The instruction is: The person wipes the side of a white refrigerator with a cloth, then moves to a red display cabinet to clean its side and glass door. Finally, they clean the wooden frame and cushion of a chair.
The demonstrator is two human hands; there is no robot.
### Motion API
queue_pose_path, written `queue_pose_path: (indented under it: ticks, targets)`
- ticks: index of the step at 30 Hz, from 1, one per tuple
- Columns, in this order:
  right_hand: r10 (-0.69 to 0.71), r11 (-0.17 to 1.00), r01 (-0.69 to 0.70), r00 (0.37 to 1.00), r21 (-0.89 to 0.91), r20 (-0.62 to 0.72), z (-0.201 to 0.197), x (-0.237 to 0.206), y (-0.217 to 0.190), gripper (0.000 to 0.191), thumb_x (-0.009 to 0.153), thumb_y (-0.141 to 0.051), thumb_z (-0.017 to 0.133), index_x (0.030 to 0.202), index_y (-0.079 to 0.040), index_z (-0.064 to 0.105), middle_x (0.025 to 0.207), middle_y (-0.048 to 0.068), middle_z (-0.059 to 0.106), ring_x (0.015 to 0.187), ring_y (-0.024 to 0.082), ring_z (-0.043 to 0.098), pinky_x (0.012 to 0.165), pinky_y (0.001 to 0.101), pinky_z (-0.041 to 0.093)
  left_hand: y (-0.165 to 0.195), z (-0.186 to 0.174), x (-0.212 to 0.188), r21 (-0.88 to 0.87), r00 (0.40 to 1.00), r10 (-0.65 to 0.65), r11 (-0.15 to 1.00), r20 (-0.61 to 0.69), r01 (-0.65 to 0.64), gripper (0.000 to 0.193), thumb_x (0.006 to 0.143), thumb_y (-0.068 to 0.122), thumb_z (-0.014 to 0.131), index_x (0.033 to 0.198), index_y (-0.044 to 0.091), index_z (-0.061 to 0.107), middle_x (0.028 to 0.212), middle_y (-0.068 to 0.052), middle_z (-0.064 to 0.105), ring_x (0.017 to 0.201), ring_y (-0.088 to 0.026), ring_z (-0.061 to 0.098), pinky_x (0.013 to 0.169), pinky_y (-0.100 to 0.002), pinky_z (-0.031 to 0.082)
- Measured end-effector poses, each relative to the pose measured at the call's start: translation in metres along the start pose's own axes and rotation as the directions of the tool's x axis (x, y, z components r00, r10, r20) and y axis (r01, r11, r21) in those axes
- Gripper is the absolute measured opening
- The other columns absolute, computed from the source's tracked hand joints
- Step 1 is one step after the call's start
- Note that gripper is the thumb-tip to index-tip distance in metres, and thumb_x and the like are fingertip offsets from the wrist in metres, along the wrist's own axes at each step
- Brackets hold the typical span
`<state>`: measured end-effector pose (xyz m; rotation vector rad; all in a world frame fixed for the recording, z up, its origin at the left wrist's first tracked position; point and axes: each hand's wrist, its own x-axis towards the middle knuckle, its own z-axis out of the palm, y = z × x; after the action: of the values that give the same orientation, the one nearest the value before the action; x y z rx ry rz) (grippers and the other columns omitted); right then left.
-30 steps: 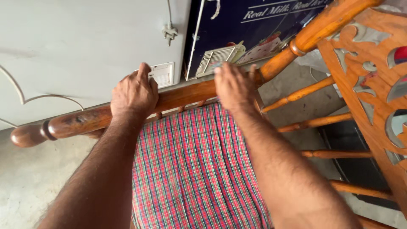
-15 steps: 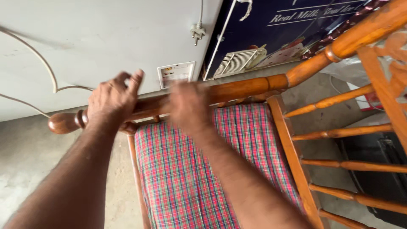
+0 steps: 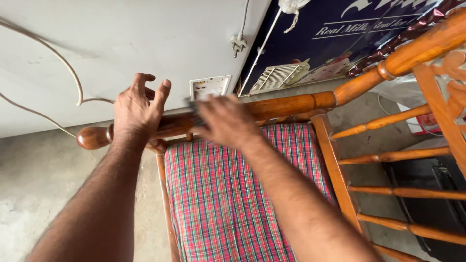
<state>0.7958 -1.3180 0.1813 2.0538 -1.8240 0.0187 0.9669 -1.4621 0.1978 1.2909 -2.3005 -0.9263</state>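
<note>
Wooden rail (image 3: 286,104) of a chair, lying across the view above a red plaid cushion (image 3: 228,194). Left hand (image 3: 136,109) rests on its knobbed end, fingers loosely spread; right hand (image 3: 225,121), blurred and open, lies over its middle. Grey wall (image 3: 121,43) behind.

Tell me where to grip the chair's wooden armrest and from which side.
Grip the round armrest on its smooth, straight middle stretch, coming from above: it lies level and bare on top, with spindles and the plaid cushion beneath. The left hand already rests near its knobbed end.
</note>
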Motion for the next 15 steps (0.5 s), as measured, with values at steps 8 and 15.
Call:
queue_pose_path:
  ticks: [8,15]
  targets:
    - [0.362,0.888,-0.437,0.856,0.140,0.370,-0.001,0.033,-0.064,0.048,0.104,-0.051,0.055,0.116,-0.007,0.069,0.094,0.012,0.071,0.080,0.025,0.069,0.079,0.0462,0.056,-0.002,-0.005,-0.004,-0.089,0.998,0.054,0.994,-0.022,-0.056,0.074,0.092,0.067,0.057,0.134,0.006,0.058,0.110,-0.023,0.074,0.097,-0.037,0.074,0.089,-0.048,0.057]
    - [0.043,0.972,-0.113,0.946,0.205,0.320,-0.009,0.062,-0.114,0.041,0.103,-0.046,0.058,0.116,-0.008,0.069,0.116,0.010,0.069,0.116,0.023,0.063,0.115,0.0466,0.046,-0.016,-0.022,-0.008,0.179,0.997,-0.030,0.984,0.067,0.017,0.075,0.097,0.069,0.038,0.146,0.013,0.047,0.120,-0.022,0.068,0.111,-0.036,0.067,0.093,-0.052,0.054]
